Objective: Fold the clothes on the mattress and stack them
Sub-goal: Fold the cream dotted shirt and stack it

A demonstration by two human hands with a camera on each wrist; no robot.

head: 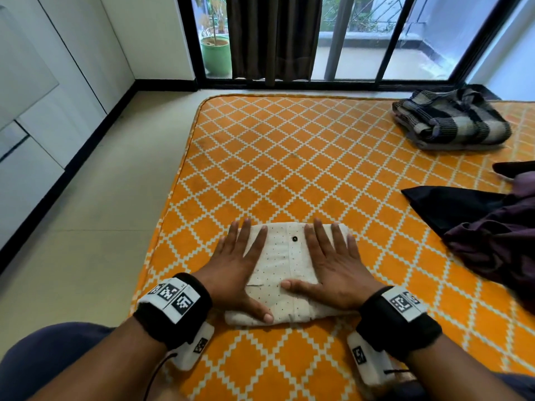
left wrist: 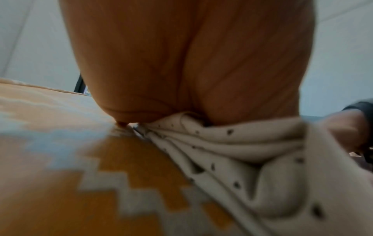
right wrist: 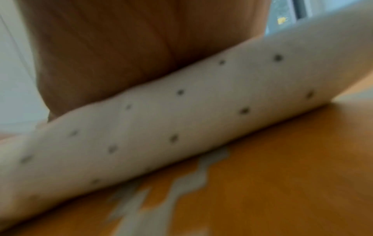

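Observation:
A cream shirt with small black dots lies folded into a rectangle near the front of the orange diamond-patterned mattress. My left hand lies flat on its left side with the fingers spread. My right hand presses flat on its right side, thumb pointing inward. In the left wrist view the palm sits on the stacked folded edges of the shirt. In the right wrist view the palm rests on the shirt's rounded fold.
A folded checked dark garment sits at the far right of the mattress. A loose black and dark purple heap of clothes lies at the right edge. Tiled floor and white cupboards lie to the left, barred window beyond.

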